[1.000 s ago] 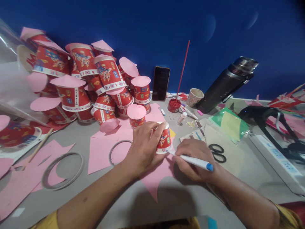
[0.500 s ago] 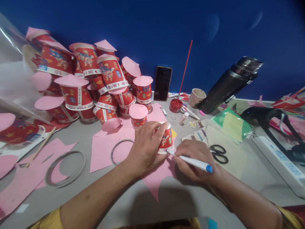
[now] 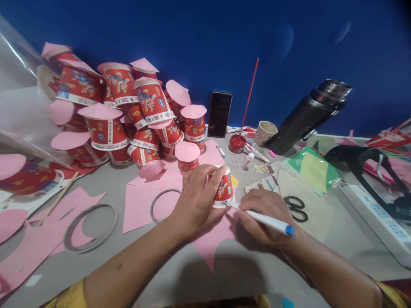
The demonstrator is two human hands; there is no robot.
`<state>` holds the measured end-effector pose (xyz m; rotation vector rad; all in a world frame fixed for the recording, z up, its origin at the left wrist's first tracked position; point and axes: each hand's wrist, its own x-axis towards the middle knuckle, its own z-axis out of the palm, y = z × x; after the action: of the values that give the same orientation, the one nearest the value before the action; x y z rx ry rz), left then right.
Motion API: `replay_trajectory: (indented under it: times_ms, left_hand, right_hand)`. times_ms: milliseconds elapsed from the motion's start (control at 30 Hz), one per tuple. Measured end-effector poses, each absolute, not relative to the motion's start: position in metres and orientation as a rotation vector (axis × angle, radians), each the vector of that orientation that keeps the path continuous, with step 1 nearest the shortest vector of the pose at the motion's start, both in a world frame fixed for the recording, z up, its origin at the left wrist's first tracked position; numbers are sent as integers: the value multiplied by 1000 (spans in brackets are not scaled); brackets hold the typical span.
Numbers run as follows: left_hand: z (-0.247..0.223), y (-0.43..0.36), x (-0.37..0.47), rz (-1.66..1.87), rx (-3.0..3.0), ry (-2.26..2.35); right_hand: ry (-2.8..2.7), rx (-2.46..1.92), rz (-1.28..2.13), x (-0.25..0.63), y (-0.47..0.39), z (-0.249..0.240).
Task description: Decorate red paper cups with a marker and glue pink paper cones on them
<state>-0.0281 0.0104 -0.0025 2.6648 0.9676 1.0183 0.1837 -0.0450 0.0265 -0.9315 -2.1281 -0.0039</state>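
My left hand (image 3: 201, 196) is closed around a red printed paper cup (image 3: 224, 190), which sits upside down on pink paper (image 3: 205, 252). Between the fingers of my right hand (image 3: 265, 214) is a white marker (image 3: 266, 219) with a blue end. Its tip meets the white rim at the cup's lower edge. My left hand covers much of the cup's left side. Just behind stands a small red cup with a pink paper disc (image 3: 187, 153) on top. Black-handled scissors (image 3: 297, 208) lie to the right of my right hand.
Red cups with pink paper tops (image 3: 105, 128) are piled at the back left. Two tape rings (image 3: 91, 226) and pink offcuts (image 3: 32, 252) lie left. A phone (image 3: 220, 114), red pot (image 3: 236, 143), paper cup (image 3: 265, 132) and black flask (image 3: 308, 115) stand behind; a power strip (image 3: 379, 218) is right.
The marker's blue end has swung slightly right and down as my right hand shifts a little. My left hand keeps its hold on the cup.
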Motion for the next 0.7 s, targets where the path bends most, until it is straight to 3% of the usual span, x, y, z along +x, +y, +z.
replay_trajectory:
  times_ms: [333,700]
  left_hand:
    - [-4,13,-32,964,2555,990]
    - [2,15,-38,926,2479,773]
  right_hand:
    - [-1961,-1023,-136,194,-41,20]
    - [-2183,-1026,133,207,-24,10]
